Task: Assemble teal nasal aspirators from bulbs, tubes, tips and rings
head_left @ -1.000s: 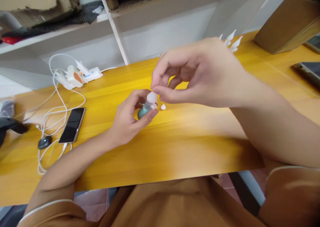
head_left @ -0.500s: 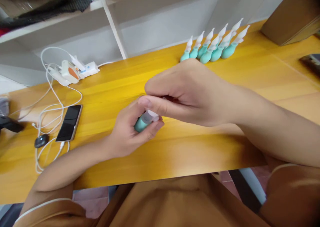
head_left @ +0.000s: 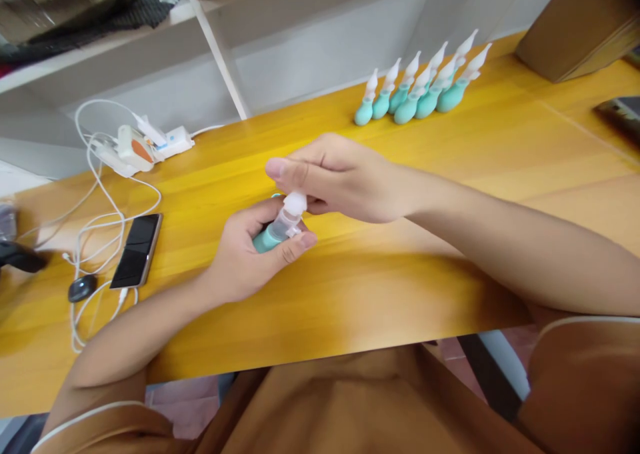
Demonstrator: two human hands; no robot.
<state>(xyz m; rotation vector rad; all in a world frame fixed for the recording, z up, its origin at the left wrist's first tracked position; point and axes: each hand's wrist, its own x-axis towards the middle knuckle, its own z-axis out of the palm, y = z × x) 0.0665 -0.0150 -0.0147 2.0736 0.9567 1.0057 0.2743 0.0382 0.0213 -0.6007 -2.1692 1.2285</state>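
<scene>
My left hand point(head_left: 245, 254) is wrapped around a bulb nasal aspirator point(head_left: 267, 239), held tilted above the table. The teal squeeze bulb sits in the palm, partly hidden by the fingers, and the clear collar with its small side tab shows between thumb and forefinger. A white tip point(head_left: 296, 203) tops the collar, facing up and away. Just over that tip is my right hand point(head_left: 345, 177), its thumb stretched out and apart from the loosely bent fingers. Those fingers are partly hidden, and whether they touch the tip cannot be made out.
Several teal aspirators with white tips point(head_left: 420, 91) stand grouped at the back of the wooden table point(head_left: 350, 307). A phone point(head_left: 137, 251), white cables and a power strip point(head_left: 175, 141) lie on the left. A cardboard box point(head_left: 575, 27) stands back right, near a dark object point(head_left: 620, 124).
My right hand has shifted left and its thumb has come off the aspirator's white part, leaving the tip and collar more exposed. The left hand keeps its hold, slightly further left.
</scene>
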